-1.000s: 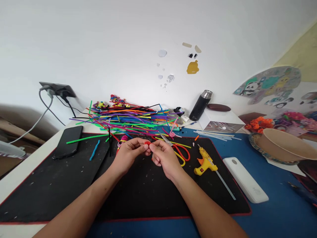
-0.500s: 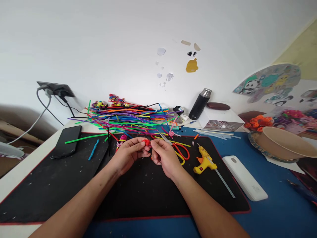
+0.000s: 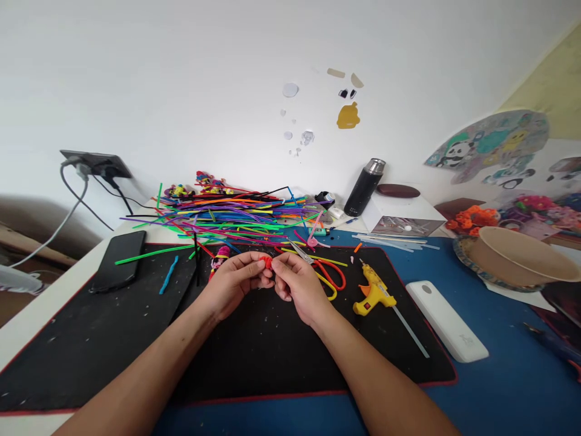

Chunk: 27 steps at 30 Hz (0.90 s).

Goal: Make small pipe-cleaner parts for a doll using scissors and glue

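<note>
My left hand (image 3: 233, 281) and my right hand (image 3: 299, 284) meet above the black mat (image 3: 113, 339), fingers pinched together on a small red pipe cleaner piece (image 3: 267, 261) held between them. Both hands are closed on it. Just behind my right hand lie scissors (image 3: 324, 272) with red and yellow handles. A yellow glue gun (image 3: 373, 290) rests to the right of them on the mat.
A big pile of coloured pipe cleaners (image 3: 227, 218) lies at the back. A black phone (image 3: 118, 266) sits left, a white power bank (image 3: 447, 320) right, a black flask (image 3: 362, 188) and white box (image 3: 402, 213) behind, a brown bowl (image 3: 512, 257) far right.
The red piece has been worked tighter between my fingertips and the hands have shifted slightly up and back; the view has tilted a little.
</note>
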### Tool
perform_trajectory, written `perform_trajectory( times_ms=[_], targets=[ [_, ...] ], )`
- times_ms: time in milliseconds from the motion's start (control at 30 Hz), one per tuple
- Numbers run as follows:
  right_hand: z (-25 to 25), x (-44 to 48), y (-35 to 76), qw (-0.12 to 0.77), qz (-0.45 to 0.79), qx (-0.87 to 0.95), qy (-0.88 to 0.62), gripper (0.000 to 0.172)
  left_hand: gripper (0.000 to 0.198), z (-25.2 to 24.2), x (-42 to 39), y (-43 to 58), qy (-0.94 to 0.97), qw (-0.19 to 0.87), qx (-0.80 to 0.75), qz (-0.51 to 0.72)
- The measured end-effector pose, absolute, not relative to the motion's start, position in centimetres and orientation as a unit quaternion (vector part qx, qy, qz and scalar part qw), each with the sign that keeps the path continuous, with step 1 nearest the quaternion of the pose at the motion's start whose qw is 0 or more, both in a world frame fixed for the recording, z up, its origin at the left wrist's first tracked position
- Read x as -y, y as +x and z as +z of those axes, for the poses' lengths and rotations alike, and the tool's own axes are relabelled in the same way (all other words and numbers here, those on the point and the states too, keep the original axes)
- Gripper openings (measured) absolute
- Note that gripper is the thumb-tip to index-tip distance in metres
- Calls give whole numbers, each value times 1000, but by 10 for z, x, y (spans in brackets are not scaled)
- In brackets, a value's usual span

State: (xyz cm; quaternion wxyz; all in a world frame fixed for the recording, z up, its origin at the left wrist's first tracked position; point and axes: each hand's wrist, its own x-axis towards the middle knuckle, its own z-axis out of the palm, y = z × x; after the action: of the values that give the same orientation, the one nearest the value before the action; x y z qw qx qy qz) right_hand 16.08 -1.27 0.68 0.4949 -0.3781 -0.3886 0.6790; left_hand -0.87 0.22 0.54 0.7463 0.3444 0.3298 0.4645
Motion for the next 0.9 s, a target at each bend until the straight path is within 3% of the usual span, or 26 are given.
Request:
perform_trajectory(
  times_ms=[400, 900],
  targets=[
    [8, 13, 162, 491, 682, 392, -374, 43, 28, 6, -2, -11, 339, 750, -334, 459],
    [9, 15, 161, 480, 732, 345, -339, 44, 29, 11, 0, -11, 489, 637, -374, 463]
  ],
)
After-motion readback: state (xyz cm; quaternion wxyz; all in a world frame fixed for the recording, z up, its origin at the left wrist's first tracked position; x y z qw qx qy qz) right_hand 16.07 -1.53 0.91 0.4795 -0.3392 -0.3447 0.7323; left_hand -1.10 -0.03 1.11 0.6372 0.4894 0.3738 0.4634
